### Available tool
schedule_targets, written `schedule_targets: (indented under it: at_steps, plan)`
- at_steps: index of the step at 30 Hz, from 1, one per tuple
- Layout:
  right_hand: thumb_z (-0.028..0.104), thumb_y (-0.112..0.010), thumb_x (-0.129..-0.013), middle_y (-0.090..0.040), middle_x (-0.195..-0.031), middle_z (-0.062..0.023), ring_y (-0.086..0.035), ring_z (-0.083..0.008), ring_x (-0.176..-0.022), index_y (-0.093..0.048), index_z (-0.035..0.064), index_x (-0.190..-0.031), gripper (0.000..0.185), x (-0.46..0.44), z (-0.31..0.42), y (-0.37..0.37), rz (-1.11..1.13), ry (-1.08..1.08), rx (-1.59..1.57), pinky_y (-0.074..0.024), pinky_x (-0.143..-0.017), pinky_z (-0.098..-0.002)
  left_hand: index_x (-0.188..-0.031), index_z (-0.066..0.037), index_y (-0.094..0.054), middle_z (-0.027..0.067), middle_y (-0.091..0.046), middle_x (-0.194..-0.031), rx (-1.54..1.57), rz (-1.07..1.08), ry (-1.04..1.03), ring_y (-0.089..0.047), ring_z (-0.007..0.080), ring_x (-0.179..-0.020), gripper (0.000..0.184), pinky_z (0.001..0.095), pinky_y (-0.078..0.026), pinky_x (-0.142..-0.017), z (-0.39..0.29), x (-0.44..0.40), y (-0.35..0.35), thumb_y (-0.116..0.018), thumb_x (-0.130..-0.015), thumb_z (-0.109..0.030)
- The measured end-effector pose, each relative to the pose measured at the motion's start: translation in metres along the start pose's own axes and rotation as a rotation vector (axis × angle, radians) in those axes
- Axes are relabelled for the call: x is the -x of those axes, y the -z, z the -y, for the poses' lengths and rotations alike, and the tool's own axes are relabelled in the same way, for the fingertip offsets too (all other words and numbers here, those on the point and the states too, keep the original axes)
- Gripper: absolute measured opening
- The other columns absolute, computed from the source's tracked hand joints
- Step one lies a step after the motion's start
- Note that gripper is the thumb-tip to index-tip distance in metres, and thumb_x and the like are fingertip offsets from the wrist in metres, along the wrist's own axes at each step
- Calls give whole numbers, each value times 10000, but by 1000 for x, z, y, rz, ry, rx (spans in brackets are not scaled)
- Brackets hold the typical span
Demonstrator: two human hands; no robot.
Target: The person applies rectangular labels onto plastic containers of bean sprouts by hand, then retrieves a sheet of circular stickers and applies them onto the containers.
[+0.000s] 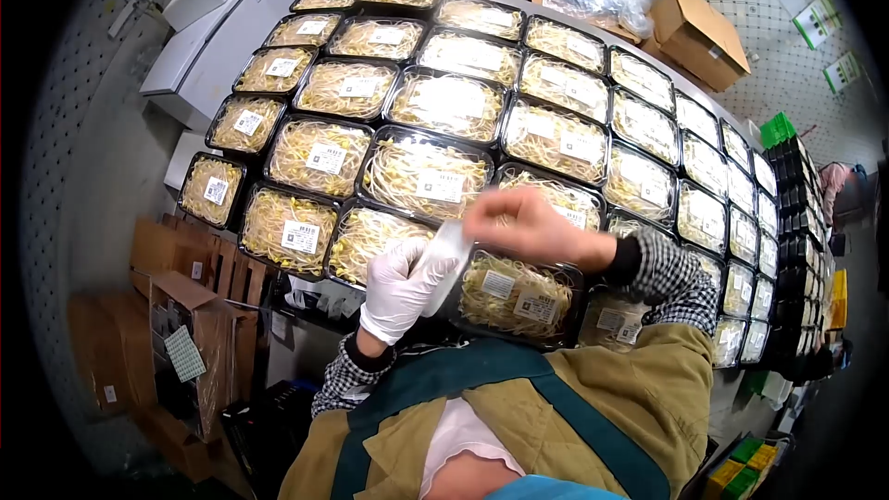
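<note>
My left hand, in a white glove, is closed around a whitish, translucent label strip that stands up from its fingers. Beside the strip's upper end is my right hand, bare and smeared by motion; whether its fingers hold anything cannot be made out. Just below it lies a black tray of bean sprouts under clear film, with two white labels on top. Another sprout tray sits behind my left hand, partly covered by it. My right forearm passes over trays at the near edge.
Rows of labelled sprout trays cover the metal table. Stacked black trays stand beyond its right end. An open cardboard box and plastic wrap lie past the far edge. Cartons and a wooden pallet are at lower left.
</note>
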State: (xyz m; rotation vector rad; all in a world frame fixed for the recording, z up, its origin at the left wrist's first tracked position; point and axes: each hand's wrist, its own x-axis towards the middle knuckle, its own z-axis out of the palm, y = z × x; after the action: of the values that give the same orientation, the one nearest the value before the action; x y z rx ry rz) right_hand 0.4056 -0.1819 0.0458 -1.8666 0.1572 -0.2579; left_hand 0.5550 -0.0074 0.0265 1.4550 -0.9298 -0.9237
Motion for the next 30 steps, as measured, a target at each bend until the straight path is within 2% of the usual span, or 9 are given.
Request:
schedule_targets:
  at_steps: [2,5,8,11,18,22,26,27,30]
  plan:
    - [244,-563,-931,-675,-875,-38,-593,-94,-696,-652,87,-1007,195,-15,-39,59,-268,-255,43,-481,-647,-227,-825,26,-656,-6,-574,-604,230,170,210,-488,29,-501,150,207,-359,-428,-15,4,6,-664,-872,-116]
    - [287,-476,-959,-676,-931,-94,-627,-210,-783,-619,44,-987,283,-46,-79,194,-686,-355,641,-496,-725,-348,-877,39,-667,24,-598,-626,234,425,-13,-524,63,-501,104,212,-369,-426,-29,16,30,-649,-867,-63]
    - [377,-490,-937,-586,-961,-126,-582,-322,-893,-602,112,-999,294,-61,-154,303,-665,-243,1217,-470,-728,-444,-976,94,-651,91,-645,-734,204,354,-338,-536,97,-531,186,229,-393,-466,-36,20,29,-672,-831,-21]
    - [396,-482,-933,-574,-931,-132,-577,-332,-904,-595,142,-996,286,-82,-188,325,-608,-302,1263,-454,-749,-466,-1034,83,-645,85,-641,-790,273,206,-18,-557,93,-626,280,239,-428,-551,-42,29,32,-713,-793,-42]
    - [420,-487,-917,-590,-1095,-132,-569,-329,-1025,-562,118,-1115,369,-79,-223,323,-732,-330,1238,-442,-829,-482,-1003,43,-649,68,-619,-771,165,98,-87,-560,96,-639,209,235,-446,-578,-31,32,31,-673,-855,-103]
    - [227,-550,-917,-637,-959,-149,-610,-292,-908,-612,66,-1049,218,-86,-164,264,-942,-4,1099,-477,-767,-374,-844,9,-637,42,-584,-689,-16,91,-311,-556,104,-593,98,240,-434,-546,-9,21,28,-669,-855,-84]
    - [300,-619,-900,-664,-866,-28,-577,-84,-743,-654,24,-1050,317,-64,-30,74,26,-330,183,-470,-627,-237,-711,0,-589,63,-575,-657,-99,-105,-139,-542,152,-602,190,272,-404,-554,3,23,19,-684,-831,-113]
    - [307,-647,-882,-662,-868,-28,-573,-66,-740,-654,23,-1037,324,-53,0,27,278,-50,59,-475,-641,-221,-708,0,-602,67,-571,-644,-146,-134,-213,-537,141,-579,218,261,-399,-532,12,23,22,-705,-823,-155]
    - [176,-663,-872,-667,-850,-31,-589,-74,-737,-671,20,-930,167,-18,43,-61,164,-344,-241,-489,-673,-227,-755,-9,-652,76,-576,-620,18,-106,-321,-515,131,-532,225,270,-397,-493,15,31,36,-721,-824,-211]
